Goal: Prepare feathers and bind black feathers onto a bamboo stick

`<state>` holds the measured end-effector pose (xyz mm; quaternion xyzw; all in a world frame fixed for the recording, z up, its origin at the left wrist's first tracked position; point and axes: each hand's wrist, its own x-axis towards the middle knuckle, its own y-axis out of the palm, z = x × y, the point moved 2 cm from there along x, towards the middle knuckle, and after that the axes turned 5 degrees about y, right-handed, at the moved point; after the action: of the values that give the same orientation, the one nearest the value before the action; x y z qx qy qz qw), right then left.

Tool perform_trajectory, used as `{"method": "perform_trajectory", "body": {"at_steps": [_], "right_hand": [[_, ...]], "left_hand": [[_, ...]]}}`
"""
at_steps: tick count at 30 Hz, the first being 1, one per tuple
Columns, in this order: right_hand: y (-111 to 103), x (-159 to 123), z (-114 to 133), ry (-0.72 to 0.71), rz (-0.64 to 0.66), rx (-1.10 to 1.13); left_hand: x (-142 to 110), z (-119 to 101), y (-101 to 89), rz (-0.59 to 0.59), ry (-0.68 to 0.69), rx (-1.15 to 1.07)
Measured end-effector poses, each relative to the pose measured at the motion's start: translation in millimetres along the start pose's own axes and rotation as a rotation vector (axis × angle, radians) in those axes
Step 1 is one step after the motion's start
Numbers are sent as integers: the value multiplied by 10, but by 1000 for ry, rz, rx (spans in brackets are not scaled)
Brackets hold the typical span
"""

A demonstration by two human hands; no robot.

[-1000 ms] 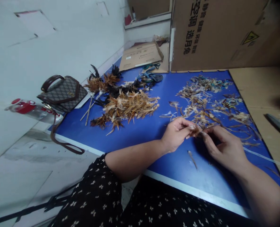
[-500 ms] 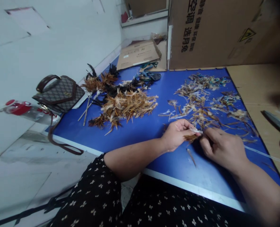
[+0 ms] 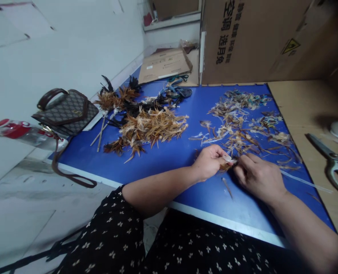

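My left hand (image 3: 208, 163) is closed in a pinch on a small bunch of brown feathers (image 3: 225, 167), with a whitish translucent strip (image 3: 229, 159) at its top. Close against the strip's right end, my right hand (image 3: 260, 178) is closed, its fingertips curled inward; what lies between them is hidden. Below the hands, a single loose feather (image 3: 227, 188) rests on the blue table (image 3: 157, 171). Beyond them spreads a scattered pile of brown, grey and bluish feathers (image 3: 234, 125). A long clear strip (image 3: 303, 180) lies right of my right hand.
A thick heap of golden-brown feathers (image 3: 154, 127) lies left of centre, with dark-tipped feather bunches on sticks (image 3: 112, 99) behind. A handbag (image 3: 69, 110) and a bottle (image 3: 29, 133) stand at the left. Scissors (image 3: 333, 156) lie right. A large cardboard box (image 3: 260, 42) stands behind.
The whole view has swung a little to the right, so things appear further left. Both hands keep nearly the same pose, close together.
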<state>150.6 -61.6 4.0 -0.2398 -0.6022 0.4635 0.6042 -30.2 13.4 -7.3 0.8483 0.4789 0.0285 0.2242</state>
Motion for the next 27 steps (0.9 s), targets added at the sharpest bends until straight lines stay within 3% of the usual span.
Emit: {"method": "perform_trajectory", "body": {"at_steps": [4,10,16,20,24,27], "right_hand": [[-30,30,-68,66,118,225],[-157,126,-83,86,16,551],[-212,145,-63,95,-65,546],[-205,165,-37,85,-35,593],[-209,176,2,61,-23,644],[-188,144,-27,162,-17,623]], "left_hand": [[17,-105,-19,-51,-11,39],[26,-169,-20,-66,-11,114],[13,-131,-2,-13,-47,190],[23,-12,-13,18,-47,224],[40,91,-9,67,74,283],[50,112,-14,82,151,329]]}}
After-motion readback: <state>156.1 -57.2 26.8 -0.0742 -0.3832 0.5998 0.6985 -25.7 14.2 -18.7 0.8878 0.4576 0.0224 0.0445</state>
